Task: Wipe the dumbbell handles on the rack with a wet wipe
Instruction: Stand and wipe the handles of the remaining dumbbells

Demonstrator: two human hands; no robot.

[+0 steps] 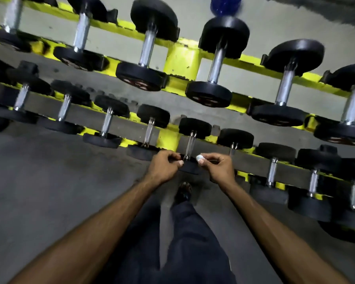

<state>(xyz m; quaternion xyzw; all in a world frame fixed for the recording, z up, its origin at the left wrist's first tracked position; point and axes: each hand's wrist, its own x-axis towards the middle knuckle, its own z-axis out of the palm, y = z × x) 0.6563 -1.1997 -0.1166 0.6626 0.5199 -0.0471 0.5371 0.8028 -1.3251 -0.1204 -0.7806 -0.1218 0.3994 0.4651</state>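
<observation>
Head view: the right hand (217, 168) pinches a balled wipe (199, 157) at 3 o'clock of a low handle (190, 143) on the rack (168, 138). The left hand (164, 167) is curled at 9 o'clock, grip unclear. Open the wipe, wrap the handle, and stroke its full length.

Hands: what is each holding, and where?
Right hand pinches the wadded wet wipe by its near side. Left hand, curled at the dumbbell's near head: cannot tell.
</observation>
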